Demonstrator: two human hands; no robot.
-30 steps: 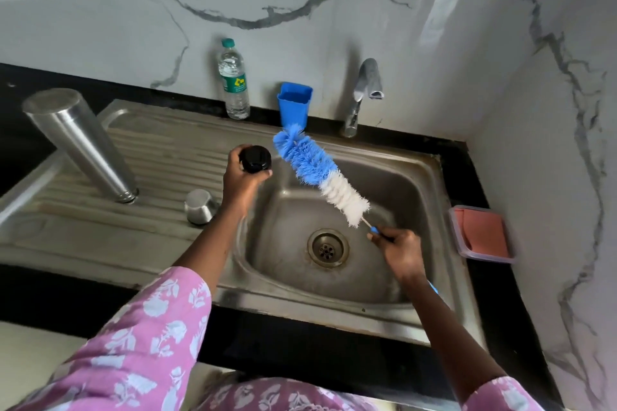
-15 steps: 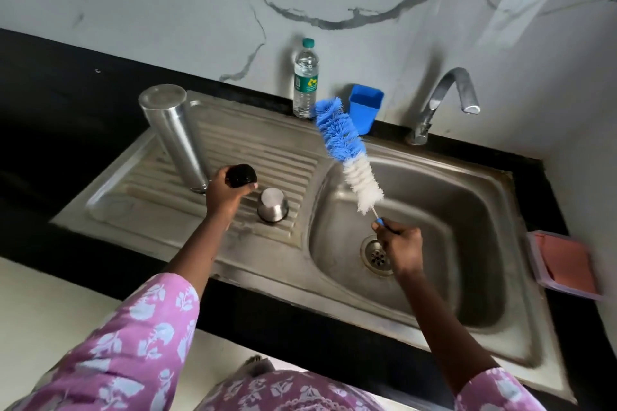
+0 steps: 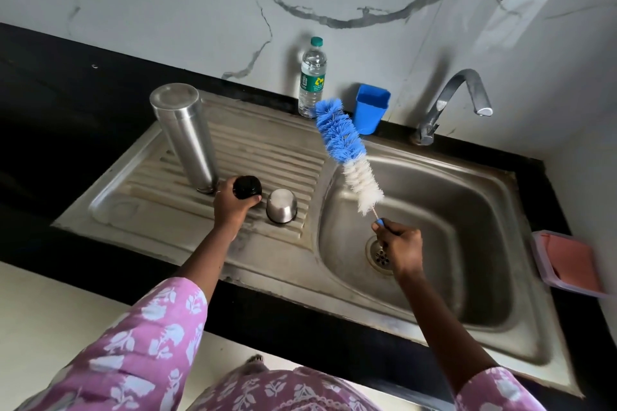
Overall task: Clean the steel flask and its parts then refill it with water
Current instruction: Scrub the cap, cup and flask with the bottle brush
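Observation:
The steel flask [image 3: 183,133] stands mouth-down on the ribbed drainboard [image 3: 267,150]. Beside it sits the small steel cup [image 3: 281,205], also upside down. My left hand [image 3: 232,205] grips the black stopper [image 3: 247,187] between the flask and the cup, low over the drainboard. My right hand [image 3: 400,245] holds the handle of a blue and white bottle brush [image 3: 347,150] above the sink basin [image 3: 467,210], bristles pointing up and to the left.
A tap [image 3: 454,100] rises at the back of the basin, and the drain [image 3: 377,252] shows under my right hand. A plastic water bottle [image 3: 312,77] and a blue cup [image 3: 371,112] stand by the wall. A pink-lidded box [image 3: 567,262] lies at the right.
My left hand has carried the black stopper from the basin's edge leftwards to the drainboard, down between the flask and the steel cup. My right hand keeps the brush raised.

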